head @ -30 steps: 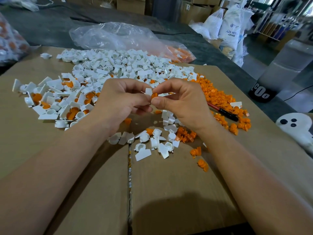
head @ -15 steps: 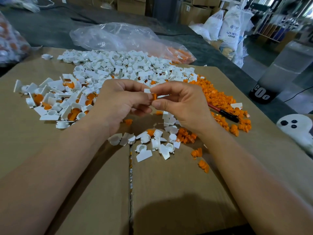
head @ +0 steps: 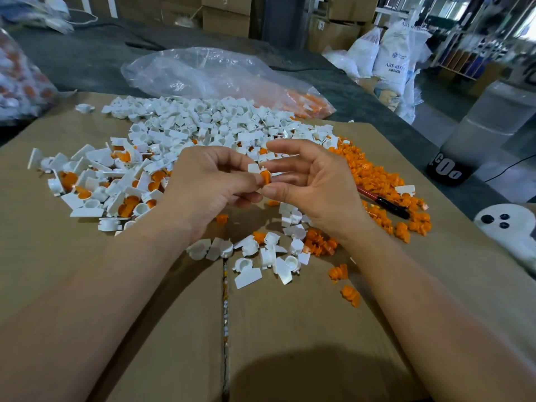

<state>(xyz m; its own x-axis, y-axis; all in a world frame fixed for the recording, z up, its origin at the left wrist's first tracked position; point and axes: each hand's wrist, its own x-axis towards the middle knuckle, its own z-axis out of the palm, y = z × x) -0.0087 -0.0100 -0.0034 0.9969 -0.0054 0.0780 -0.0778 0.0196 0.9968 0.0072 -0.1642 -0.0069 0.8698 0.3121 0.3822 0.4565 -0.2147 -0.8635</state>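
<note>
- Left hand pinches a white cap with an orange plug between thumb and fingertips, held up over the worktop.
- Right hand is released: fingers spread and mostly straight. Its thumb tip sits just under the plug; can't tell if it touches.
- The cap and plug sit in the gap between the two hands, at the left fingertips and just left of the right thumb.
- Plug looks pushed into the cap, its axis roughly upright. Too small to be sure.
- Key relation: the mixed white-and-orange pile lies left of the left hand, so the left hand is nearer for a drop-off, probably a short swing left.
- Orange pile lies just right of the right hand, so that hand is nearer for the next plug.
- White pile lies beyond both hands, with more loose caps below the wrists.
- Pen lies right of the right hand, at the orange pile's edge.
- Risk: the small plug may slip out if not fully seated.
</note>
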